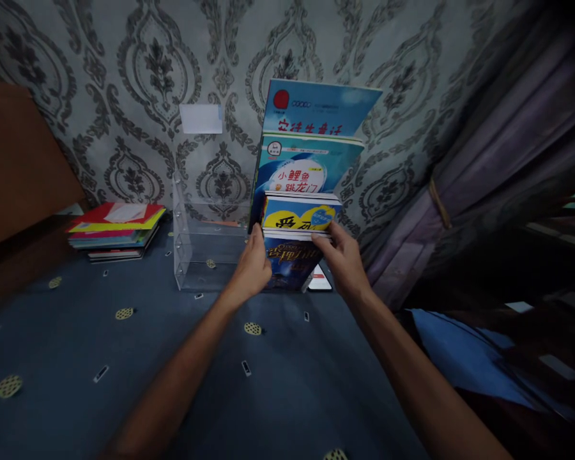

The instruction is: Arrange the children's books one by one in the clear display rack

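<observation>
A clear acrylic tiered rack stands against the wall, its right part filled with children's books in stepped rows. At the back is a tall blue book with red lettering, and before it a teal book. Lower down sits a blue and yellow book. In front stands a dark blue book with gold lettering, its lower part in the lowest tier. My left hand is closed on its left edge. My right hand grips its upper right edge, thumb on the front.
A stack of books with a red one on top lies at the left. Behind the rack's right end is a phone with a lit screen. A white switch plate is on the patterned wall. A tied curtain hangs at the right.
</observation>
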`<control>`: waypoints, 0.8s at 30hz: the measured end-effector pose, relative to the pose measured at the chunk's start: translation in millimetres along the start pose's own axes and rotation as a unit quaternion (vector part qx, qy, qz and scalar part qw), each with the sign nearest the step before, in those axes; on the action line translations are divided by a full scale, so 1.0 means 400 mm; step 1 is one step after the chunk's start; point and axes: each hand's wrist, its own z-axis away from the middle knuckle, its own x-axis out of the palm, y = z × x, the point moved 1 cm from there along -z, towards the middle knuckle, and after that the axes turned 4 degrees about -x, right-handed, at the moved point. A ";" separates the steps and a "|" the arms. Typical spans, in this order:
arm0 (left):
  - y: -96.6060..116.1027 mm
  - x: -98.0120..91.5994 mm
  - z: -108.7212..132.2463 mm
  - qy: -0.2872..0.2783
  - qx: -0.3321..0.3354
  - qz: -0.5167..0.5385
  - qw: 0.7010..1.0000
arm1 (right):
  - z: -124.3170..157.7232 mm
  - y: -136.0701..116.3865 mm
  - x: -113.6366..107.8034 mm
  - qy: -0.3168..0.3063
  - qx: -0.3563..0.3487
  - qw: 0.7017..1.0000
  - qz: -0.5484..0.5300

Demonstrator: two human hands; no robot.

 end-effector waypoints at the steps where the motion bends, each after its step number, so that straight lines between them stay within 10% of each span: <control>1: -0.001 0.000 0.001 -0.001 0.002 -0.002 1.000 | 0.000 0.000 0.000 0.002 -0.002 1.000 0.003; 16: -0.012 -0.017 0.000 0.013 0.018 0.020 1.000 | 0.005 0.008 -0.007 0.004 -0.009 0.999 -0.038; 24: -0.032 -0.098 0.070 0.053 0.005 -0.027 0.998 | 0.123 0.091 -0.062 0.135 0.078 0.988 -0.019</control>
